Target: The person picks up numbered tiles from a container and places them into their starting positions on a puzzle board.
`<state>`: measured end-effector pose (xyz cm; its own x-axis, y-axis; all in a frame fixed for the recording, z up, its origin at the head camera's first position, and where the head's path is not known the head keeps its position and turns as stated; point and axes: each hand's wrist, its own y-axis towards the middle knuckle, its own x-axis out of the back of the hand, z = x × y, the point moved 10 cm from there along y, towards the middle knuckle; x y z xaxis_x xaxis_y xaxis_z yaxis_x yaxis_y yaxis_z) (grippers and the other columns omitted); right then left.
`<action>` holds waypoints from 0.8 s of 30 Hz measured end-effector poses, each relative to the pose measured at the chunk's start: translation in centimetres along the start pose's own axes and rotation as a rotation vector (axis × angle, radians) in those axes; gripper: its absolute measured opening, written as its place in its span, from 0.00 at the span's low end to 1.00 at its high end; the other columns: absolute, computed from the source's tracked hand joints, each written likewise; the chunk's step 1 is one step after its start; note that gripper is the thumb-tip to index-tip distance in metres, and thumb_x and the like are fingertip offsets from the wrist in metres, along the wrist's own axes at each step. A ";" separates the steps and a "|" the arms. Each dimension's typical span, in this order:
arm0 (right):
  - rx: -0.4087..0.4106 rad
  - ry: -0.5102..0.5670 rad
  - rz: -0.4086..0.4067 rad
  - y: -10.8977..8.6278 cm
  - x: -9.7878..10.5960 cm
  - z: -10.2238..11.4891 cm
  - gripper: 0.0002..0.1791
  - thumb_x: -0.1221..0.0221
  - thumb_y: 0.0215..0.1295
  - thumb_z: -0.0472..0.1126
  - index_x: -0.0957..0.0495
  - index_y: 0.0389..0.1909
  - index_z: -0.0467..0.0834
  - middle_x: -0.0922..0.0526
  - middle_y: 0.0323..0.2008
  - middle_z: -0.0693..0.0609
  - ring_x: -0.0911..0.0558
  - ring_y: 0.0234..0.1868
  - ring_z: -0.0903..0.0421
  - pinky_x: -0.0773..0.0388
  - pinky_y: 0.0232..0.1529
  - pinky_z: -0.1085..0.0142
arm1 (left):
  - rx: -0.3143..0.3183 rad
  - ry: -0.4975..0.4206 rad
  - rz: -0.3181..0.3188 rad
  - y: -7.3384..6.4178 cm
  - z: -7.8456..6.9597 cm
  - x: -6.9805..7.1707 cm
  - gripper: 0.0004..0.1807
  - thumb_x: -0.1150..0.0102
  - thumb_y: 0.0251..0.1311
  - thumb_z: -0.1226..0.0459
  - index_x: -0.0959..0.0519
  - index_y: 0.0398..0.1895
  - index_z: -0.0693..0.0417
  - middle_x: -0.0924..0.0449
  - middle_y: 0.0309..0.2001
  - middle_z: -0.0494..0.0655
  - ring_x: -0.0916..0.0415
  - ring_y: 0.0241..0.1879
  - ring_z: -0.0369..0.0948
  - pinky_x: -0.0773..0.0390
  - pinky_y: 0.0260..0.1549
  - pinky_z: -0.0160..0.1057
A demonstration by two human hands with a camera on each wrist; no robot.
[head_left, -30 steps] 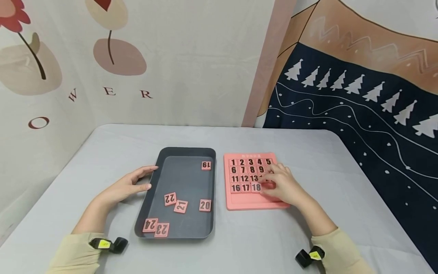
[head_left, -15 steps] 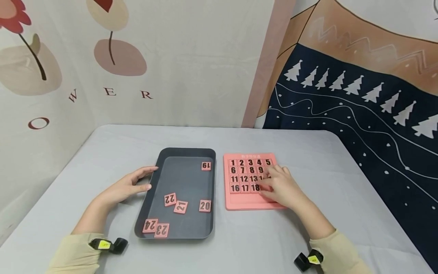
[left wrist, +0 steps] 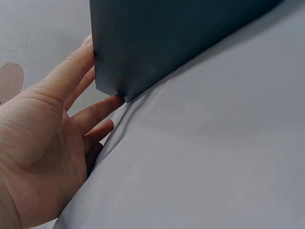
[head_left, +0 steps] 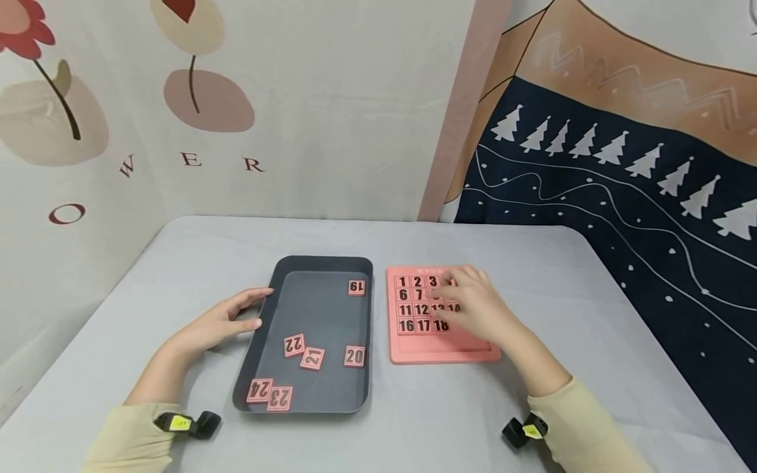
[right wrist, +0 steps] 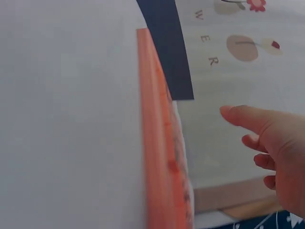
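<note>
My left hand [head_left: 215, 322] touches the left side of a dark grey tray [head_left: 319, 309] with fingers loosely extended. Close up in the left wrist view, fingertips meet the tray's outer wall [left wrist: 143, 47]. Over a pink number puzzle board [head_left: 434, 348] hovers my right hand [head_left: 481, 309], fingers apart and nothing seen between them. The right wrist view shows the hand [right wrist: 281, 148] raised off the board [right wrist: 157, 143]. Rows of number tiles fill the board's upper part; 1 to 3, 11 and 16 to 18 are readable, while the hand hides some on the right.
Loose pink tiles lie in the tray: 19 [head_left: 357, 287] at upper right, 20 [head_left: 354, 356] at right, 22 [head_left: 294, 345] and 21 [head_left: 312, 359] mid-tray, 24 [head_left: 259, 390] and 23 [head_left: 280, 398] at the near left. A white cloth [head_left: 426, 420] covers the table.
My right hand has lifted from the board's right side and shifted left and slightly away from me, over the tiles. The left hand and tray have stayed in place.
</note>
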<state>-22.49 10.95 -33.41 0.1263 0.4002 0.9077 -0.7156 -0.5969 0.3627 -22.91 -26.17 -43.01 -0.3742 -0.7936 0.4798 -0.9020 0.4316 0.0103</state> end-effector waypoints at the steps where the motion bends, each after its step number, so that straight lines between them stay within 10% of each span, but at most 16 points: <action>1: 0.007 0.005 0.005 0.7 0.0 0.2 0.16 0.28 0.50 0.45 0.13 0.42 0.49 0.26 0.40 0.55 0.33 0.45 0.54 0.40 0.48 0.54 | 0.000 0.000 0.001 0.0 0.0 0.0 0.32 0.42 0.65 0.64 0.40 0.71 0.57 0.41 0.68 0.61 0.49 0.67 0.59 0.46 0.60 0.59; 18: 0.126 -0.049 0.164 10.8 -4.4 3.4 0.16 0.34 0.59 0.51 0.16 0.49 0.55 0.29 0.44 0.55 0.35 0.46 0.55 0.39 0.47 0.59 | -0.014 -0.016 0.005 0.0 -0.2 0.0 0.32 0.43 0.65 0.65 0.41 0.71 0.58 0.42 0.68 0.63 0.49 0.67 0.61 0.48 0.60 0.63; 24: 0.061 -0.024 0.314 13.0 -7.5 3.2 0.17 0.33 0.58 0.52 0.16 0.49 0.58 0.31 0.44 0.55 0.37 0.43 0.56 0.40 0.46 0.61 | -0.017 -0.014 0.008 -0.2 -0.3 0.0 0.32 0.43 0.65 0.64 0.40 0.70 0.57 0.41 0.68 0.61 0.48 0.67 0.59 0.41 0.58 0.33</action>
<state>-30.54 -2.09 -34.85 -0.0773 0.1739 0.9817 -0.6801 -0.7292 0.0757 -22.71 -26.13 -42.75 -0.3844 -0.7959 0.4678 -0.8953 0.4450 0.0213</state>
